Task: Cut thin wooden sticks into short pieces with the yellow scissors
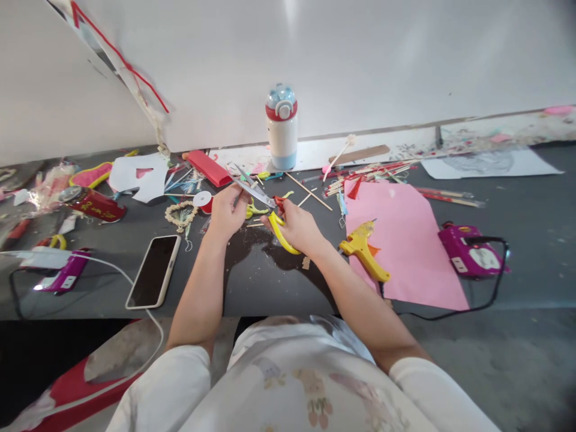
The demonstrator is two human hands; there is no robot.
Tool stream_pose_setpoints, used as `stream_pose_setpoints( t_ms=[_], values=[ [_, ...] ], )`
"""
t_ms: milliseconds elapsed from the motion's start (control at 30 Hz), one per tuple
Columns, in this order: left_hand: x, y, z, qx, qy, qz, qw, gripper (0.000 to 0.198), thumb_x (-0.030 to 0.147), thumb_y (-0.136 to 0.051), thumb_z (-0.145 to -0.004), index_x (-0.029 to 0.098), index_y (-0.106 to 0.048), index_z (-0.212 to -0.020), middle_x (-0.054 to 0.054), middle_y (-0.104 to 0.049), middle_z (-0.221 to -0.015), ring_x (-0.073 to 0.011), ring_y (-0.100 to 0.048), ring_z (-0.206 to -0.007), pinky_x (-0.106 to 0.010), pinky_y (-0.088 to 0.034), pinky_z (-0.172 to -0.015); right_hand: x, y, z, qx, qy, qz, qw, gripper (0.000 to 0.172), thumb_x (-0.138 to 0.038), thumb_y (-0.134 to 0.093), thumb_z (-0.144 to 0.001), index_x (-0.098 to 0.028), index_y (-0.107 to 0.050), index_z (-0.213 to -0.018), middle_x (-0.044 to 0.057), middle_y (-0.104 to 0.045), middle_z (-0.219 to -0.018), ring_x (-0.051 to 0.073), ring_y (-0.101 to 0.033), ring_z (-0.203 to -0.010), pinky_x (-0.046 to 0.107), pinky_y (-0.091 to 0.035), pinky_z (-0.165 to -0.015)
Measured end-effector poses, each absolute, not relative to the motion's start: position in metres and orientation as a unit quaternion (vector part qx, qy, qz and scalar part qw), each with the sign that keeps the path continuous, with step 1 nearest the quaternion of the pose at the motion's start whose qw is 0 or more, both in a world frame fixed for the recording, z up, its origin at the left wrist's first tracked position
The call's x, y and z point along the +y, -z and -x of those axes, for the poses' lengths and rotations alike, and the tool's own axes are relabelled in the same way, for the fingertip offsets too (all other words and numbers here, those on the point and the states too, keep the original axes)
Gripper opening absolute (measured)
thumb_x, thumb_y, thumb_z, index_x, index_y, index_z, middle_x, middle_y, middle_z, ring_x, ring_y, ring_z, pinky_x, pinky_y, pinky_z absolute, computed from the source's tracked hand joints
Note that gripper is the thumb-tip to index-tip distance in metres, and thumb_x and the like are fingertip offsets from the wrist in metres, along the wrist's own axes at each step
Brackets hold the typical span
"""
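Note:
My right hand [299, 227] is closed around the handles of a pair of scissors [284, 235]. One yellow loop hangs below my fingers, and a bit of red shows by the thumb. The metal blades stand apart and point up to the left, toward my left hand [228, 211]. That hand is closed, its fingertips pinched close beside the blades; what they hold is too small or hidden to name. Under the scissors lie a small yellow item [255, 209] and thin wooden sticks [310, 191]. A red packet [208, 168] rests just beyond my left hand.
Left are a phone [153, 271], a beaded heart [180, 215], a red can [93, 204] and a purple power strip [67, 277]. A bottle [282, 129] stands behind. Right, a yellow glue gun [365, 249] lies on pink paper [405, 240] near another purple power strip [470, 252].

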State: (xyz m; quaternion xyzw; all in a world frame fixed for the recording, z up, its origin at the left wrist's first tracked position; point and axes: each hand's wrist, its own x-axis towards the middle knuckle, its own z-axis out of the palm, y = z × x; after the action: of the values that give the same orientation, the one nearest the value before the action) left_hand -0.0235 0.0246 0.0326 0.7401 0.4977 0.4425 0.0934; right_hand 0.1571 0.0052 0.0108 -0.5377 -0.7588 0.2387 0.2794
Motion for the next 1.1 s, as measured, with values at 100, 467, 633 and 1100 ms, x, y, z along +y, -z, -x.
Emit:
stream_pose_setpoints(
  t_ms=[100, 467, 633, 1100],
  values=[
    [0.026, -0.032, 0.024, 0.501, -0.442, -0.737, 0.106, 0.025, 0.035, -0.042, -0.089, 0.018, -0.056, -0.078, 0.001, -0.058, -0.063, -0.0103, -0.055, -0.059, -0.023, -0.042, -0.058, 0.006, -0.012, -0.157, -0.76, -0.24, 0.547, 0.255, 0.043, -0.062, -0.042, -0.08, -0.02, -0.048, -0.084, 0.005, -0.063, -0.079, 0.019, -0.059, -0.07, 0.028, -0.036, -0.061],
    [0.021, 0.001, -0.026, 0.413, -0.473, -0.682, 0.376, 0.07, 0.07, -0.047, -0.074, 0.024, -0.036, -0.125, -0.014, -0.047, -0.129, -0.0255, -0.05, -0.119, -0.04, -0.049, -0.09, 0.013, -0.013, -0.16, -0.703, -0.34, 0.565, 0.268, 0.044, -0.058, -0.035, -0.085, -0.02, -0.056, -0.088, 0.007, -0.066, -0.085, 0.02, -0.06, -0.076, 0.027, -0.04, -0.064],
    [0.008, 0.005, -0.043, 0.353, -0.418, -0.674, 0.496, 0.084, 0.069, -0.059, -0.065, 0.024, -0.03, -0.13, -0.012, -0.053, -0.112, -0.0275, -0.054, -0.11, -0.041, -0.05, -0.087, 0.011, -0.009, -0.159, -0.669, -0.387, 0.541, 0.33, 0.045, -0.057, -0.031, -0.086, -0.021, -0.057, -0.088, 0.003, -0.065, -0.083, 0.016, -0.058, -0.072, 0.025, -0.041, -0.064],
    [0.004, 0.019, -0.054, 0.388, -0.497, -0.645, 0.433, 0.073, 0.069, -0.062, -0.06, 0.021, -0.04, -0.11, -0.009, -0.047, -0.106, -0.0212, -0.052, -0.094, -0.039, -0.045, -0.085, 0.008, -0.014, -0.157, -0.68, -0.392, 0.52, 0.336, 0.044, -0.057, -0.032, -0.086, -0.021, -0.056, -0.085, 0.002, -0.063, -0.081, 0.015, -0.056, -0.07, 0.024, -0.04, -0.063]
  ],
)
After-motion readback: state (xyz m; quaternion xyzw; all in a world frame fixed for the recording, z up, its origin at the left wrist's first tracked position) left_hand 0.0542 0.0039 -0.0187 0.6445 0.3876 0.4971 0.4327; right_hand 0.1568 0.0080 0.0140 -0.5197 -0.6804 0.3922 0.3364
